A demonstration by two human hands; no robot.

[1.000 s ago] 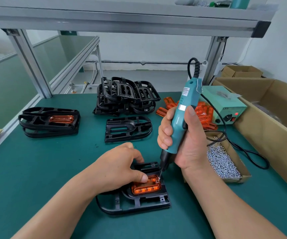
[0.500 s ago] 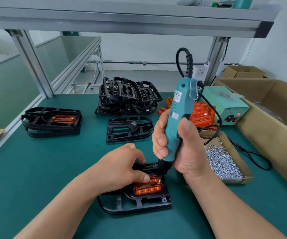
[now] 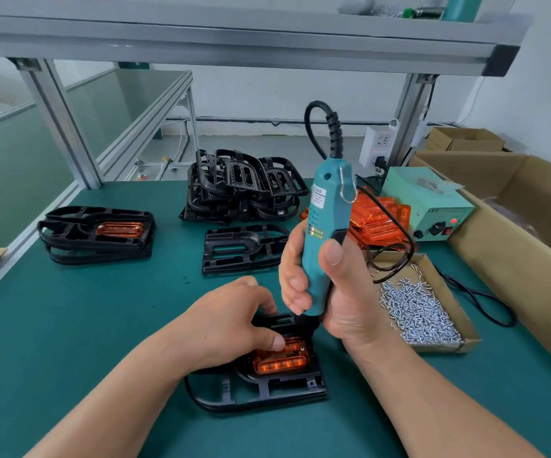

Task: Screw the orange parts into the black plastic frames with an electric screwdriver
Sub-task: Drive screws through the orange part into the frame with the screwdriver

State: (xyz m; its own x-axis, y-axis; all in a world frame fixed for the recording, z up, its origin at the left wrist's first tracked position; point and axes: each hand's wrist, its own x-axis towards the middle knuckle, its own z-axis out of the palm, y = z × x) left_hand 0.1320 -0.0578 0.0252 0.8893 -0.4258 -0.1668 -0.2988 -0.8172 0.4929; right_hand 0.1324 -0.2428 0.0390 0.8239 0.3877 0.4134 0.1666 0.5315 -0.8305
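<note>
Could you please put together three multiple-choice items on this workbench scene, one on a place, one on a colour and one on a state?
1. Where does the tray of loose screws lie relative to the frame being worked on?
A. To the person's right of it
B. To the person's left of it
C. Stacked on it

2. What colour is the body of the electric screwdriver?
A. Yellow
B. Teal
C. Red

3. What is the left hand doing?
A. Resting flat on the mat, apart from all parts
B. Reaching into the screw tray
C. Pressing on the orange part in the frame

Answers: 1 A, the tray sits past the right hand; 2 B, the casing is plainly teal; 3 C, its thumb lies on the orange part.
</note>
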